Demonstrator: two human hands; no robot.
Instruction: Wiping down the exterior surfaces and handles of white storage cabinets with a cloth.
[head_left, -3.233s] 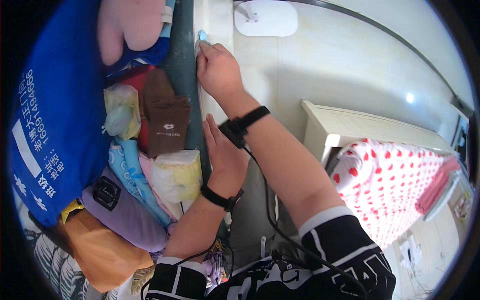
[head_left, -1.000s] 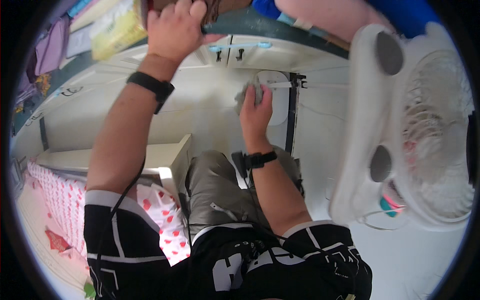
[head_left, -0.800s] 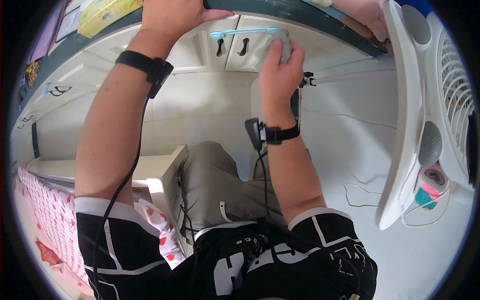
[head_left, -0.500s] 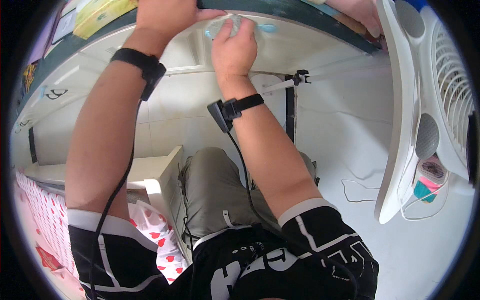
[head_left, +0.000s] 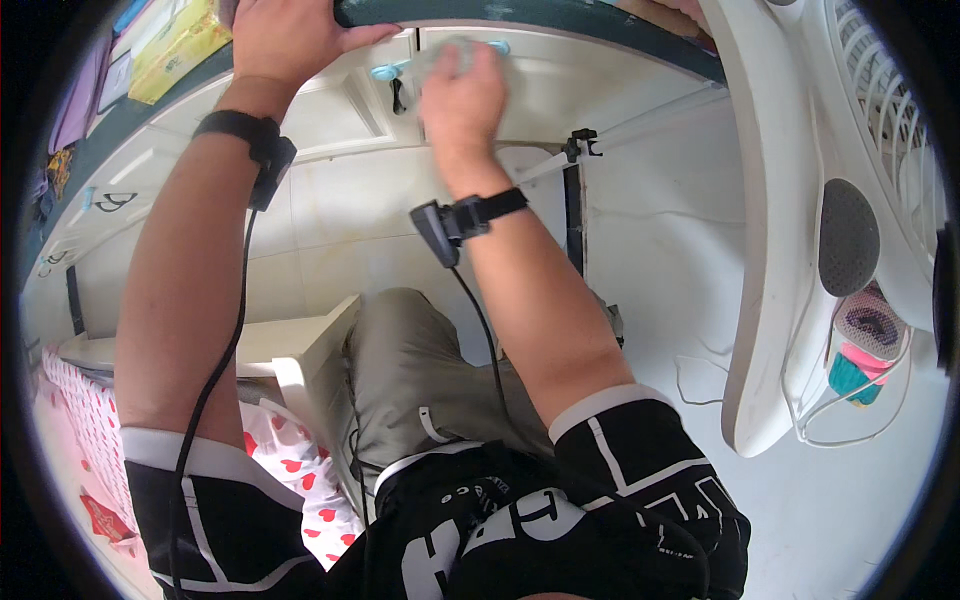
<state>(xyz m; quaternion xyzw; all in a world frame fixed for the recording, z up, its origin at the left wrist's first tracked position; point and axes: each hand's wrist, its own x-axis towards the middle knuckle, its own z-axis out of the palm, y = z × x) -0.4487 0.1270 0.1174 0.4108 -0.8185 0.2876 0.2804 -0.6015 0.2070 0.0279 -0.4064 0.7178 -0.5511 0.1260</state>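
While the left hand [head_left: 285,40] grips the dark bench edge [head_left: 520,15], fingers curled over it, the right hand [head_left: 462,100] presses a pale cloth [head_left: 440,60] flat against the white cabinet door [head_left: 560,90], just right of the light-blue handle [head_left: 385,72].

White standing fan [head_left: 800,230] at right, cable [head_left: 700,375] on pale tiled floor [head_left: 880,500], red-heart patterned cloth [head_left: 290,470] lower left, yellow packet [head_left: 180,45] on dark counter top [head_left: 90,150].
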